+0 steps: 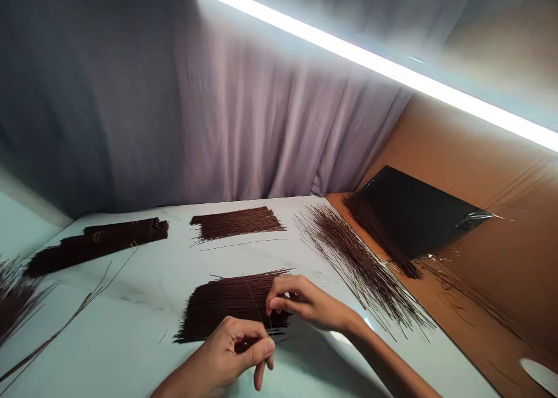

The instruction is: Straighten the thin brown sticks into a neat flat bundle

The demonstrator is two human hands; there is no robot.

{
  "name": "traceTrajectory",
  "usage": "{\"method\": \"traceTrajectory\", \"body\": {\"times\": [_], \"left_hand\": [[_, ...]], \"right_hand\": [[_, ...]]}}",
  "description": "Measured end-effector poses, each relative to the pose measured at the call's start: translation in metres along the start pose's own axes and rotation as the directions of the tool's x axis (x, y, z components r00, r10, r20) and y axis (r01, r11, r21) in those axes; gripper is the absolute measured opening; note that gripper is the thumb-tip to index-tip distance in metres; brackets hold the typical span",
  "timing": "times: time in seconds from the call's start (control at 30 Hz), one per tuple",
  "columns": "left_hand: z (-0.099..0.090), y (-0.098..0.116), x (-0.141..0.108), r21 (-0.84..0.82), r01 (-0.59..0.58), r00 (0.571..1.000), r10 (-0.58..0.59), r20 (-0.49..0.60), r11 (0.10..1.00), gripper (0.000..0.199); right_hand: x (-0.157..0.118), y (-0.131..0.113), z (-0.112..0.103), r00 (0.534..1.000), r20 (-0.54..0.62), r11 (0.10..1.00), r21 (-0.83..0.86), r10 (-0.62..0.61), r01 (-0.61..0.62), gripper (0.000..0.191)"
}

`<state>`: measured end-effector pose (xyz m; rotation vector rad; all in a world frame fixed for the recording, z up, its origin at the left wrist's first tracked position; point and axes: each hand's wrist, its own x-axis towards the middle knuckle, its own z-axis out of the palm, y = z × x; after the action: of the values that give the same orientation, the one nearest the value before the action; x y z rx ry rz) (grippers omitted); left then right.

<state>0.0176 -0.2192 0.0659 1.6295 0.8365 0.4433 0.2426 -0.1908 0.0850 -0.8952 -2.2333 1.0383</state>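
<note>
My left hand (239, 348) is closed in a pinch on a thin dark stick (253, 298), which slants up and left from the fingertips. Just above it, my right hand (300, 298) is also pinched. A fine dark strand (271, 321) runs down from its fingertips toward my left hand; whether it belongs to the same stick I cannot tell. Beneath both hands lies a flat layer of dark brown sticks (218, 305), side by side on the white marbled table (126, 328). My hands and wrists hide part of its right end.
A second flat layer of sticks (238, 222) lies farther back. Tied dark bundles (117, 238) are at the left, near loose sticks (65, 328). A loose pile (361, 264) lies along the right edge, beside a black sheet (422, 212) on the brown surface. A light tube (349, 49) hangs overhead.
</note>
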Motion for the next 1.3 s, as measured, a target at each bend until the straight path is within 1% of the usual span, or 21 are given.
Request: {"method": "traceTrajectory", "body": {"times": [0.03, 0.07, 0.1, 0.13, 0.17, 0.2, 0.27, 0.3, 0.37, 0.43, 0.47, 0.6, 0.7, 0.87, 1.0, 1.2, 1.3], "left_hand": [[-0.002, -0.004, 0.003, 0.019, 0.008, 1.000, -0.007, -0.015, 1.000, 0.043], [-0.006, -0.007, 0.007, 0.037, 0.010, 0.998, -0.008, -0.064, 0.999, 0.044], [-0.010, -0.010, 0.010, 0.053, 0.010, 0.991, -0.003, -0.135, 0.999, 0.046], [-0.015, -0.011, 0.013, 0.064, 0.007, 0.977, 0.006, -0.213, 0.998, 0.047], [-0.020, -0.011, 0.015, 0.067, 0.006, 0.960, 0.013, -0.281, 0.998, 0.047], [-0.024, -0.010, 0.016, 0.062, 0.005, 0.942, 0.016, -0.335, 0.998, 0.046], [-0.029, -0.004, 0.014, 0.047, 0.003, 0.922, 0.015, -0.388, 0.999, 0.043], [-0.029, -0.001, 0.012, 0.035, -0.001, 0.920, 0.015, -0.391, 0.999, 0.042], [-0.026, 0.004, 0.007, -0.001, -0.017, 0.932, 0.016, -0.361, 1.000, 0.043], [-0.020, 0.006, 0.004, -0.069, -0.026, 0.951, 0.003, -0.310, 0.997, 0.044], [-0.017, 0.005, 0.004, -0.117, -0.023, 0.959, -0.011, -0.283, 0.993, 0.044], [-0.012, 0.001, 0.005, -0.289, 0.005, 0.975, -0.069, -0.211, 0.957, 0.044], [-0.012, 0.000, 0.006, -0.352, 0.015, 0.981, -0.082, -0.178, 0.936, 0.043], [-0.013, 0.006, 0.005, -0.345, 0.046, 0.983, -0.105, -0.154, 0.938, 0.047], [-0.013, 0.012, 0.004, -0.329, 0.062, 0.981, -0.118, -0.154, 0.942, 0.047], [-0.014, 0.009, 0.003, -0.317, 0.059, 0.981, -0.113, -0.156, 0.947, 0.045], [-0.012, 0.007, 0.001, -0.241, 0.062, 0.987, -0.096, -0.130, 0.968, 0.044]], "right_hand": [[0.005, -0.007, -0.007, 0.999, 0.015, 0.993, -0.113, -0.035, 0.036, 0.026], [0.008, -0.013, -0.010, 0.998, 0.001, 0.967, -0.249, -0.063, 0.062, 0.025], [0.009, -0.018, -0.009, 0.995, -0.032, 0.923, -0.378, -0.090, 0.071, 0.025], [0.008, -0.021, -0.003, 0.990, -0.078, 0.879, -0.472, -0.117, 0.066, 0.026], [0.005, -0.022, 0.006, 0.981, -0.130, 0.853, -0.520, -0.142, 0.054, 0.025], [0.001, -0.020, 0.016, 0.970, -0.181, 0.855, -0.517, -0.159, 0.044, 0.024], [-0.009, -0.010, 0.037, 0.952, -0.274, 0.913, -0.409, -0.137, 0.013, 0.022], [-0.013, -0.003, 0.045, 0.944, -0.314, 0.943, -0.334, -0.100, -0.011, 0.022], [-0.019, 0.012, 0.054, 0.933, -0.361, 0.976, -0.205, -0.005, -0.074, 0.024], [-0.020, 0.021, 0.055, 0.928, -0.367, 0.983, -0.134, 0.065, -0.122, 0.027], [-0.019, 0.023, 0.054, 0.928, -0.365, 0.984, -0.116, 0.081, -0.132, 0.028], [-0.015, 0.020, 0.048, 0.929, -0.356, 0.987, -0.080, 0.102, -0.139, 0.032], [-0.015, 0.016, 0.045, 0.932, -0.346, 0.989, -0.054, 0.111, -0.137, 0.035], [-0.019, 0.012, 0.039, 0.947, -0.290, 0.990, -0.005, 0.135, -0.143, 0.036], [-0.022, 0.010, 0.035, 0.949, -0.276, 0.989, 0.024, 0.150, -0.149, 0.037], [-0.024, 0.014, 0.037, 0.954, -0.260, 0.988, 0.017, 0.151, -0.152, 0.035], [-0.017, 0.017, 0.031, 0.959, -0.261, 0.993, -0.017, 0.113, -0.121, 0.033]]}}
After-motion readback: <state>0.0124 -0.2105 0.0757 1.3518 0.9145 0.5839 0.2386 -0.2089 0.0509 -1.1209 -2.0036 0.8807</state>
